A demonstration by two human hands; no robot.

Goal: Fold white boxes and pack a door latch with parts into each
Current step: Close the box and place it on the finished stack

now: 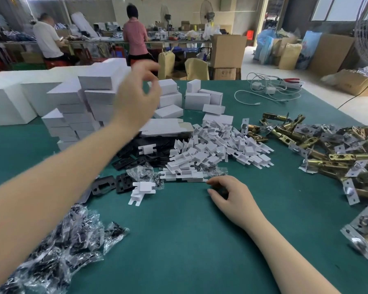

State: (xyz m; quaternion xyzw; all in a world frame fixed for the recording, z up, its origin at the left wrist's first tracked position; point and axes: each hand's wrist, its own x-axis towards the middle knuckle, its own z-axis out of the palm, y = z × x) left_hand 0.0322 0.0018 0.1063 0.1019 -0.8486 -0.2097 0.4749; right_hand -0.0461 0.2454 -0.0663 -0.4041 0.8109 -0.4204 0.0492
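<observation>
My left hand (136, 96) is raised mid-frame before the boxes (89, 102), fingers loosely curled, holding nothing. My right hand (229, 194) pinches something dark on the mat (179, 240). Latches (327, 158) lie at right.

Two hands (136, 96); two workers (48, 39); three fans (208, 12); one pliers (291, 80).

White boxes and brass latches
Folded white boxes (79, 107) stacked far left; door latches (336, 158) heaped right; white inserts (217, 151) piled between.
</observation>
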